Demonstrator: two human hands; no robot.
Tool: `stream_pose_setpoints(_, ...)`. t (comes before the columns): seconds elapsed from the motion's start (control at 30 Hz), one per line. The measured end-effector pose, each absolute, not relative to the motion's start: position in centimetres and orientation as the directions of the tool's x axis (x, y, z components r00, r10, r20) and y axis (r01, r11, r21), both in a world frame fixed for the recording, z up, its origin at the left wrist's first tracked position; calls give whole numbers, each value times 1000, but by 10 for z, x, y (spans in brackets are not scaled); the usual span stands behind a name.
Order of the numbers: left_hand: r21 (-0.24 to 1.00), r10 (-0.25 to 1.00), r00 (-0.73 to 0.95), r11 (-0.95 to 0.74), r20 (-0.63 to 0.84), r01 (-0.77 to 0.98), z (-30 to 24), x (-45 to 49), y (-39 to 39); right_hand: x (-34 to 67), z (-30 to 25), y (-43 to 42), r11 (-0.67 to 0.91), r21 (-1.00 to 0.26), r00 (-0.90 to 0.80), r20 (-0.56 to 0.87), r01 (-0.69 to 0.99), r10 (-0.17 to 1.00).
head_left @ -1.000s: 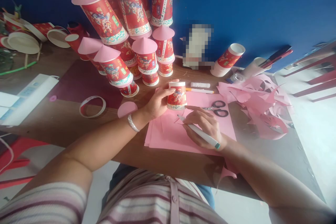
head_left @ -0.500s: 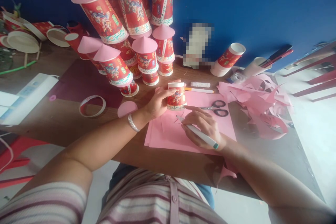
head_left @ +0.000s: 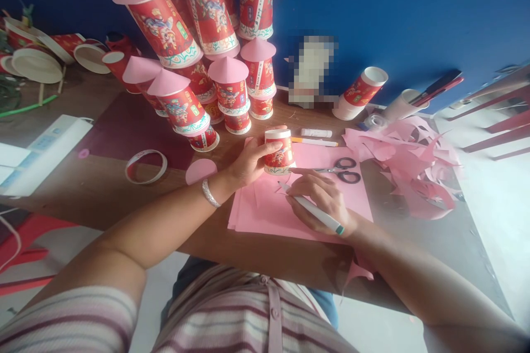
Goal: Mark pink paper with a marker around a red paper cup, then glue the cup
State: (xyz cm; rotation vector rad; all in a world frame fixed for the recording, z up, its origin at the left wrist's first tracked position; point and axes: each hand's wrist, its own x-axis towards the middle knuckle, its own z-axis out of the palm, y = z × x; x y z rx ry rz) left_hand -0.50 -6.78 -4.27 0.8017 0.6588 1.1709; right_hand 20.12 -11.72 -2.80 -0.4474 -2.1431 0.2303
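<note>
My left hand [head_left: 251, 161] is closed around a red paper cup [head_left: 279, 153] with a printed figure, thumb across its front. Green marks run along the cup's white lower band. In my right hand [head_left: 317, 202] is a white marker [head_left: 318, 215] with a green end, its tip pointing up and left, just below the cup. One fingertip of the right hand reaches to the cup's bottom edge. Under both hands lie pink paper sheets [head_left: 265, 212]. Scissors [head_left: 346, 170] with dark handles rest on the sheets, to the right of the cup.
Red cups with pink cone tops [head_left: 228, 91] stand stacked at the back. Pink paper scraps [head_left: 422, 176] pile up on the right, near a cup stack [head_left: 359, 94] and a pen holder [head_left: 403, 106]. An orange-and-white marker [head_left: 317, 142] and a cut cup ring [head_left: 146, 167] lie on the table.
The cup has turned very slightly in my left hand. My right hand and the marker stay almost where they were.
</note>
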Motion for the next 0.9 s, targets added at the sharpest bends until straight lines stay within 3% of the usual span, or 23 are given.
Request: stream_pose_setpoints(0.9, 807, 965, 251, 207, -76, -553, -41, -6, -67, 203, -23, -117, 904, -293, -509, 752, 310, 418)
